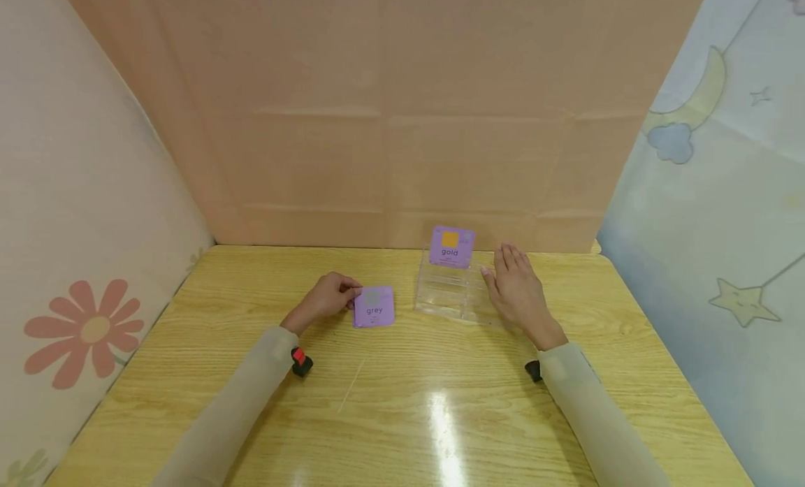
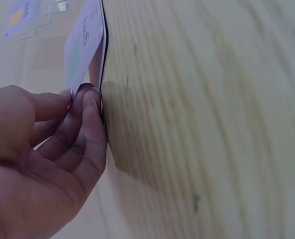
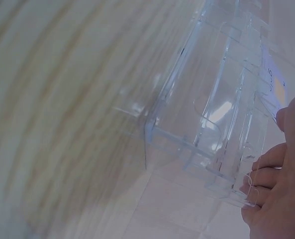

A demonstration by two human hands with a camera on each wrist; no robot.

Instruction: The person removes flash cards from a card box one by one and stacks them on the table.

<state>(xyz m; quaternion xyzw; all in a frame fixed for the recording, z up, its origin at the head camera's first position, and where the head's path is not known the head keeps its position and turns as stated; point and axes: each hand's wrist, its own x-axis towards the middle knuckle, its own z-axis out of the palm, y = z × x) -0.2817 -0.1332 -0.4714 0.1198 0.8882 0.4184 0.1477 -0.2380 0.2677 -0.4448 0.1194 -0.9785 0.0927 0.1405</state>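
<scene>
A purple card reading "grey" (image 1: pixel 374 309) tops a small pile on the table. My left hand (image 1: pixel 328 295) pinches this card at its left edge between thumb and fingers. In the left wrist view the grey card (image 2: pixel 82 45) is tilted up, apart from the cards under it. A clear plastic holder with stepped compartments (image 1: pixel 440 300) stands to the right. In its back left compartment a purple "gold" card (image 1: pixel 451 248) stands upright. My right hand (image 1: pixel 517 291) rests on the holder's right side, fingers extended; the right wrist view shows its fingertips at the clear holder (image 3: pixel 187 119).
The wooden table (image 1: pixel 402 389) has a pale thin line on its surface in front of the left hand. A brown paper backdrop (image 1: pixel 402 124) rises behind it. Patterned sheets with a flower (image 1: pixel 94 328) and a star (image 1: pixel 745 302) hang at either side.
</scene>
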